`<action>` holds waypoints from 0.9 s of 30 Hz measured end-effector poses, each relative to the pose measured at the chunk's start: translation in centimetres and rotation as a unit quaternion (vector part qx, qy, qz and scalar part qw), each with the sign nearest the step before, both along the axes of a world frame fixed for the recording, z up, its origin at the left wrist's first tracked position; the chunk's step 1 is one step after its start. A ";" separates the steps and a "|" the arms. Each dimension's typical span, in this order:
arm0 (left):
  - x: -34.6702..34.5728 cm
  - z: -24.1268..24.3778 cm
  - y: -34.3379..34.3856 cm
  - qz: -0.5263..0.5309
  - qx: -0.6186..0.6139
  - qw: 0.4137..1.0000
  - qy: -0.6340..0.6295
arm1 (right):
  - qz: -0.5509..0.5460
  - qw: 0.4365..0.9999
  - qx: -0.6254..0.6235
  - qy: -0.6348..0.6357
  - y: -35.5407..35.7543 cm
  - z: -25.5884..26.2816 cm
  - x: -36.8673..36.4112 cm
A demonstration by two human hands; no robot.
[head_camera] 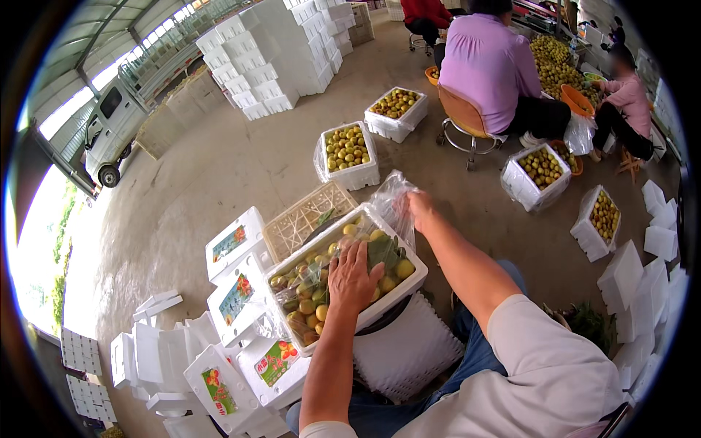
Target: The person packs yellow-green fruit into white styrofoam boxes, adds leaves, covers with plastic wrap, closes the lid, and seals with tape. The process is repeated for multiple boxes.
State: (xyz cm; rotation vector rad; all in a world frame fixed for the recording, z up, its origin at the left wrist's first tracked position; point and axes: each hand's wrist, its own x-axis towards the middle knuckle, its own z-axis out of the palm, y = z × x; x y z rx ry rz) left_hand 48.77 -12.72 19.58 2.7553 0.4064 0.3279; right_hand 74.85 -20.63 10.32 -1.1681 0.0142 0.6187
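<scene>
A white foam box [419, 271] full of yellow-green fruit [404, 268] is in front of me, tilted in the view. Clear plastic film [306, 274] lies over the fruit, and several green leaves [382, 251] show at its right part. My left hand [353, 276] rests flat on the film, thumb spread, palm down over the fruit. At the far right corner of the box, my right hand [419, 209] grips a bunched end of the clear plastic liner [395, 200], pulled up beyond the rim. The fingertips of that hand are partly blurred.
Foam lids with printed labels [274, 361] lie to my left. A beige plastic crate [301, 219] is behind the box. Ahead, fruit-filled foam boxes [350, 150] stand on the floor. A person in purple [482, 65] sits near a fruit heap [553, 65]. Stacked foam boxes [257, 65] stand farther back.
</scene>
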 end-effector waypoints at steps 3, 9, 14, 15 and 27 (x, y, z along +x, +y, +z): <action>-1.0 -1.1 1.1 0.030 0.017 0.999 -0.014 | -0.011 0.983 0.163 -0.084 1.5 8.5 -5.7; -5.5 -1.0 3.4 0.148 -0.111 0.981 -0.062 | 0.189 0.738 -0.044 -0.646 1.7 7.9 -19.5; -21.3 -3.0 5.1 0.472 -0.211 0.795 -0.318 | 0.234 0.625 -0.177 -0.724 2.2 5.6 -21.4; -22.9 -4.4 5.3 0.519 -0.412 0.686 -0.302 | 0.238 0.608 -0.183 -0.735 2.2 6.1 -21.7; -7.9 -4.3 9.2 0.326 -0.295 0.817 -0.373 | 0.255 0.550 -0.195 -0.771 2.4 6.2 -21.6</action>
